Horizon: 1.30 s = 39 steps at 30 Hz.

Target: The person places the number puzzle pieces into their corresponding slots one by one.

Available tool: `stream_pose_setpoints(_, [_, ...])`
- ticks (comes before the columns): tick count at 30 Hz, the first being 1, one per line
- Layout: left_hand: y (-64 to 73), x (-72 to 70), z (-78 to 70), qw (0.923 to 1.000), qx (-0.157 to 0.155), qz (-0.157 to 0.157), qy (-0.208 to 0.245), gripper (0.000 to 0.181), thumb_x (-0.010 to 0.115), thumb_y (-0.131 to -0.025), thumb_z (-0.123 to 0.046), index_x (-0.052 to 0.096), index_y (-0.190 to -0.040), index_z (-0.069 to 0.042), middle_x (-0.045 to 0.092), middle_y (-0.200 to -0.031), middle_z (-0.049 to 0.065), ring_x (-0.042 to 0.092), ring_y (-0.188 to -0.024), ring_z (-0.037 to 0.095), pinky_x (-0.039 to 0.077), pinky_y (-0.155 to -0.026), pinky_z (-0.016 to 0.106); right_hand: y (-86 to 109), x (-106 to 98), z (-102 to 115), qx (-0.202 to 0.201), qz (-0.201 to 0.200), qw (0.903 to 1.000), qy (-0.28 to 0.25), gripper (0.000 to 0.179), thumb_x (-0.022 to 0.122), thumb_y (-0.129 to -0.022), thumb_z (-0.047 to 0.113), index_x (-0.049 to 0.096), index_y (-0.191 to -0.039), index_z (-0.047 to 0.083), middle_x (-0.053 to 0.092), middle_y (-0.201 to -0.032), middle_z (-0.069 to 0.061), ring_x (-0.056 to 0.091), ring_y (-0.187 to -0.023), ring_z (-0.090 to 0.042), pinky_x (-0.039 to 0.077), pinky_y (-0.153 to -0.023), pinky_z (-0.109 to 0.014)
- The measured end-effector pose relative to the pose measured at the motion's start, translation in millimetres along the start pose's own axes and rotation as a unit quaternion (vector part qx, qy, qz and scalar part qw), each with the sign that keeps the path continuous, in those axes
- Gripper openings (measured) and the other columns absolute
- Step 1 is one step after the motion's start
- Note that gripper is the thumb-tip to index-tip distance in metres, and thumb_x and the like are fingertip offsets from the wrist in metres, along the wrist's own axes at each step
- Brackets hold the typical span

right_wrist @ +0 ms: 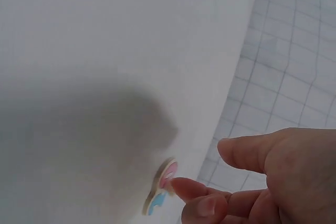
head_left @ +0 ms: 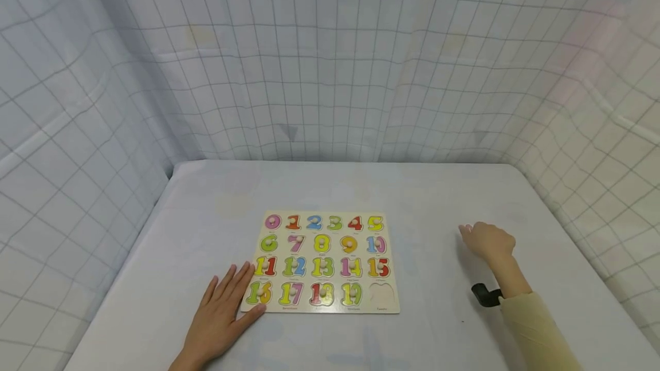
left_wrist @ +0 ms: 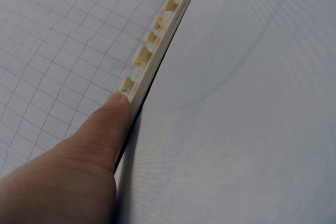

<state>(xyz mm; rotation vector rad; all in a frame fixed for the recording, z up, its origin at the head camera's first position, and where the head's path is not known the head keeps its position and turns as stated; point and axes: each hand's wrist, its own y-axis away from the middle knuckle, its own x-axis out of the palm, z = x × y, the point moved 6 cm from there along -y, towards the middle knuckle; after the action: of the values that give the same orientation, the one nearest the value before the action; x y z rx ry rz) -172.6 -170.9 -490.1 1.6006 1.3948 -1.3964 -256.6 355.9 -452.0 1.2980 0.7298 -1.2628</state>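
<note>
A wooden number puzzle board [head_left: 330,308] lies on the table with knobbed pieces from 0 to 19 in it; the recess [head_left: 382,296] at its lower right is bare. My left hand [head_left: 219,314] lies flat with spread fingers along the board's left edge. In the left wrist view its thumb [left_wrist: 107,121] rests on the board's edge. My right hand [head_left: 488,240] is over the table, right of the board. Beside its index fingertip is a pink and blue puzzle piece [right_wrist: 157,200], mostly hidden in the head view. The thumb stands apart from the index finger.
A white cloth covers the table [head_left: 443,188]. Grid-patterned cloth [head_left: 330,73] hangs behind it and along both sides. A black strap or mount [head_left: 486,295] sits at the right wrist, by the yellow sleeve [head_left: 536,325].
</note>
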Motion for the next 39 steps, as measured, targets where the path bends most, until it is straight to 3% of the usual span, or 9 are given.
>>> stream_pose_setpoints(4, [0.5, -1.8, -0.5, 1.0, 0.003, -0.005, 0.002, 0.079, 0.052, -0.089, -0.06, 0.03, -0.15, -0.015, 0.033, -0.151, 0.004, 0.02, -0.14, 0.026, 0.001, -0.113, 0.042, -15.8, 5.5, -15.7, 0.019, 0.017, 0.9996, 0.011, 0.062, 0.026, -0.102, 0.037, 0.05, -0.121, -0.018, 0.059, -0.095, -0.032, 0.056, -0.075, -0.036, 0.045, -0.067, -0.05])
stream_pose_setpoints(8, [1.1, -0.7, 0.2, 0.9999, 0.008, -0.01, 0.0, 0.079, 0.052, -0.089, -0.06, 0.03, -0.15, -0.015, 0.033, -0.151, 0.003, 0.02, -0.14, 0.026, 0.001, -0.113, 0.041, -23.8, 9.2, -21.3, 0.024, 0.023, 0.9993, 0.018, 0.06, 0.026, -0.101, 0.034, 0.05, -0.122, -0.017, 0.057, -0.105, -0.035, 0.057, -0.078, -0.037, 0.045, -0.068, -0.049])
stream_pose_setpoints(15, [1.6, 1.4, 2.6, 0.9997, 0.011, -0.018, -0.01, 0.079, 0.052, -0.089, -0.061, 0.03, -0.15, -0.015, 0.034, -0.151, 0.004, 0.019, -0.141, 0.024, 0.0, -0.113, 0.04, -32.3, 11.4, -23.1, 0.039, 0.023, 0.999, 0.008, 0.057, 0.027, -0.101, 0.03, 0.057, -0.101, -0.018, 0.056, -0.076, -0.02, 0.05, -0.068, -0.029, 0.044, -0.064, -0.043])
stream_pose_setpoints(23, [1.6, -0.4, 0.3, 0.9999, 0.005, -0.011, 0.002, 0.078, 0.052, -0.089, -0.06, 0.031, -0.15, -0.015, 0.032, -0.151, 0.003, 0.019, -0.141, 0.025, 0.002, -0.113, 0.041, -33.5, 10.7, -21.3, 0.039, 0.027, 0.9987, 0.017, 0.054, 0.029, -0.101, 0.025, 0.058, -0.098, -0.02, 0.054, -0.074, -0.018, 0.048, -0.068, -0.027, 0.044, -0.065, -0.042])
stream_pose_setpoints(27, [1.9, 0.4, 2.3, 0.9999, 0.006, -0.009, -0.005, 0.079, 0.051, -0.089, -0.061, 0.031, -0.15, -0.015, 0.032, -0.152, 0.002, 0.019, -0.141, 0.024, 0.0, -0.113, 0.04, -30.1, 10.3, -20.2, 0.032, -0.004, 0.9995, 0.007, 0.053, 0.029, -0.1, 0.027, 0.059, -0.087, -0.014, 0.049, -0.066, -0.013, 0.044, -0.062, -0.024, 0.041, -0.059, -0.038])
stream_pose_setpoints(32, [1.4, 0.8, 3.0, 0.9998, 0.01, -0.012, -0.014, 0.079, 0.05, -0.089, -0.061, 0.029, -0.151, -0.016, 0.032, -0.152, 0.003, 0.018, -0.141, 0.024, -0.001, -0.113, 0.04, -24.1, -0.3, -5.9, -0.001, -0.062, 0.998, -0.005, 0.052, 0.029, -0.098, 0.032, 0.051, -0.113, -0.013, 0.051, -0.066, -0.015, 0.043, -0.057, -0.024, 0.039, -0.052, -0.036])
stream_pose_setpoints(35, [1.2, 1.2, 2.9, 0.9998, 0.011, -0.013, -0.014, 0.079, 0.051, -0.089, -0.061, 0.029, -0.151, -0.016, 0.032, -0.152, 0.003, 0.018, -0.141, 0.024, 0.0, -0.113, 0.04, -17.5, -6.6, 14.6, -0.047, -0.092, 0.9946, -0.003, 0.054, 0.033, -0.096, 0.032, 0.045, -0.127, -0.011, 0.051, -0.063, -0.015, 0.04, -0.052, -0.023, 0.037, -0.048, -0.035])
stream_pose_setpoints(37, [1.0, 1.8, 3.1, 0.9998, 0.009, -0.01, -0.011, 0.08, 0.051, -0.089, -0.061, 0.028, -0.151, -0.016, 0.032, -0.152, 0.003, 0.018, -0.141, 0.024, -0.001, -0.113, 0.04, -12.0, -7.6, 33.3, -0.104, -0.115, 0.9879, -0.005, 0.046, 0.037, -0.095, 0.029, 0.052, -0.115, -0.009, 0.047, -0.058, -0.009, 0.035, -0.048, -0.019, 0.034, -0.044, -0.032])
stream_pose_setpoints(39, [0.9, 2.4, 3.3, 0.9999, 0.007, -0.006, -0.011, 0.08, 0.051, -0.089, -0.061, 0.028, -0.151, -0.017, 0.031, -0.152, 0.003, 0.017, -0.141, 0.024, -0.001, -0.113, 0.04, -5.1, -5.1, 54.9, -0.181, -0.141, 0.9732, -0.012, 0.028, 0.043, -0.093, 0.024, 0.058, -0.095, 0.0, 0.044, -0.055, 0.0, 0.032, -0.046, -0.014, 0.03, -0.042, -0.028])
